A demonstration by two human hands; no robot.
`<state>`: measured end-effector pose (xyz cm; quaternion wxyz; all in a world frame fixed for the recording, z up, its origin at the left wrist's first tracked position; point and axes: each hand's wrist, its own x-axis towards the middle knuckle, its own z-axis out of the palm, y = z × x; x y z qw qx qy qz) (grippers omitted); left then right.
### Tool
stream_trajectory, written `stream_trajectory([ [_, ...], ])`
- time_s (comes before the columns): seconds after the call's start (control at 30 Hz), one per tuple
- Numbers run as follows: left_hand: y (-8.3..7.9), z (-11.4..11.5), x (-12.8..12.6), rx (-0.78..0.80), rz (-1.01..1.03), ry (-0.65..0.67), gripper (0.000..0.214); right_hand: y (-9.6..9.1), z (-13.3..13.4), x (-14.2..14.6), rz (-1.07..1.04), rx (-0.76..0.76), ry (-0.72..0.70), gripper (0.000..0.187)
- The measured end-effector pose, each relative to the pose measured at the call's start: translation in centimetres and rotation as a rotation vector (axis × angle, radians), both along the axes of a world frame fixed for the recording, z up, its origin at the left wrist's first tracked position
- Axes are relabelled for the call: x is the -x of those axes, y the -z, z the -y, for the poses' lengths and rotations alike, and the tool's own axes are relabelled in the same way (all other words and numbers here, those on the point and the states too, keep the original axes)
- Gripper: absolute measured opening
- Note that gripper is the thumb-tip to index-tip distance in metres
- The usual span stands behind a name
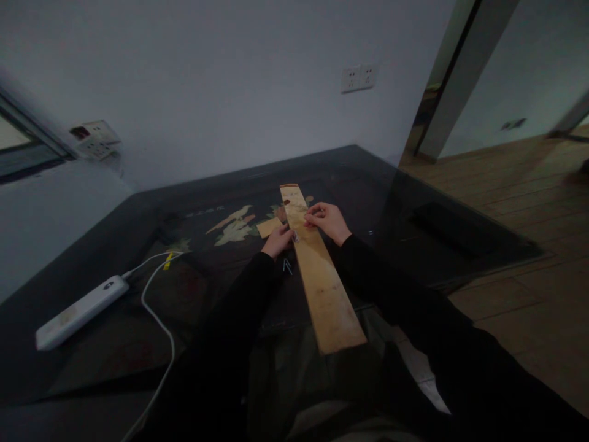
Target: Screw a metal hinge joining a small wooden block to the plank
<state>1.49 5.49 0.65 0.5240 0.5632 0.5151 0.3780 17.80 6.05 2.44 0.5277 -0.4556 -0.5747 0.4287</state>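
A long, narrow wooden board (322,279) lies lengthwise in front of me, its near end reaching past the table's front edge. My left hand (278,241) is curled against the board's left edge, fingertips on it. Beside those fingertips is a small shiny, whitish thing (296,237), too small to name. Over the board, my right hand (329,222) has thumb and forefinger pinched together; whatever they hold is too small to make out. A short flat piece of wood (269,228) sits left of the board, partly behind my left hand. Thin pale sticks (287,266) lie nearby.
The dark table (368,175), with a flower pattern (234,227) on its top, stands against the wall. At left lies a white power strip (83,312) with a white cable (159,316) and yellow tag (168,261). A dark flat object (448,227) is at right.
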Motion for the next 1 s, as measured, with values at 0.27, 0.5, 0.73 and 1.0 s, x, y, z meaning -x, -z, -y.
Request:
stream_trajectory([
  [0.27, 0.2, 0.0, 0.2, 0.031, 0.014, 0.004, 0.046, 0.1, -0.5, 1.9, -0.042, -0.04, -0.086, 0.009],
  [0.5, 0.7, -0.4, 0.4, 0.041, 0.045, -0.013, 0.044, 2.0, -1.4, 2.5, 0.116, -0.172, -0.002, 0.011],
  [0.73, 1.0, -0.5, 0.6, -0.006, 0.065, 0.026, 0.047, 2.7, -1.4, 2.4, 0.189, -0.177, -0.005, 0.009],
  [1.0, 1.3, -0.8, 0.7, -0.028, -0.019, 0.006, 0.048, 2.3, -0.9, 2.5, 0.327, -0.232, 0.013, 0.007],
])
